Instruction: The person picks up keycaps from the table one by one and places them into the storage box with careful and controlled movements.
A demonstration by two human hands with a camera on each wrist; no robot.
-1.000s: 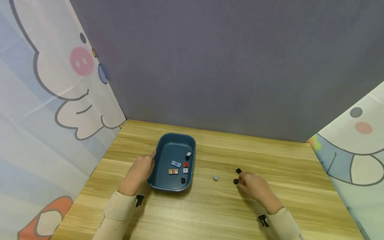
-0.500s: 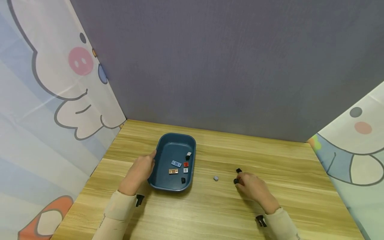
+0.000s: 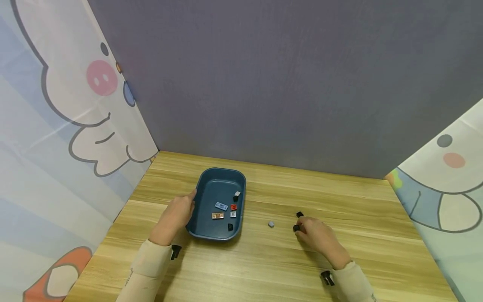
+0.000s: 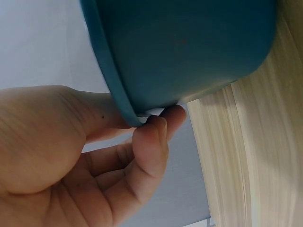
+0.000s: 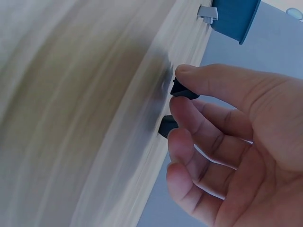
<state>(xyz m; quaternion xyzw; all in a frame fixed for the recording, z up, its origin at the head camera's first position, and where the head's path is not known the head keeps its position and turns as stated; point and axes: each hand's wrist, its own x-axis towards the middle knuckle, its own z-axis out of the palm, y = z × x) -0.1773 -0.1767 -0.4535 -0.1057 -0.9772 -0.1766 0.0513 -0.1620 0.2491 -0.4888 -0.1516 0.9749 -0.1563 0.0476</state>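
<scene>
My left hand (image 3: 175,214) grips the left rim of a dark blue plastic tray (image 3: 217,239). In the left wrist view the thumb lies over the rim and curled fingers (image 4: 150,144) press its outer side. My right hand (image 3: 320,237) pinches a small black toy brick (image 5: 183,90) between thumb and forefinger, close over the wooden table. A second black brick (image 3: 299,214) lies just beyond those fingers; the right wrist view shows it partly behind a fingertip. To their left a small light grey brick (image 3: 271,224) lies on the table.
Inside the tray lie a blue printed tile (image 3: 221,206), an orange printed tile (image 3: 217,215), a red piece (image 3: 233,206), a white tile (image 3: 233,214), and small black and white pieces. A grey panel (image 3: 264,84) stands along the table's back edge, with patterned curtains (image 3: 45,126) at the sides.
My right hand and wrist have shifted very slightly to the left, the fingers staying at the black brick. The left hand and the tray stay in place.
</scene>
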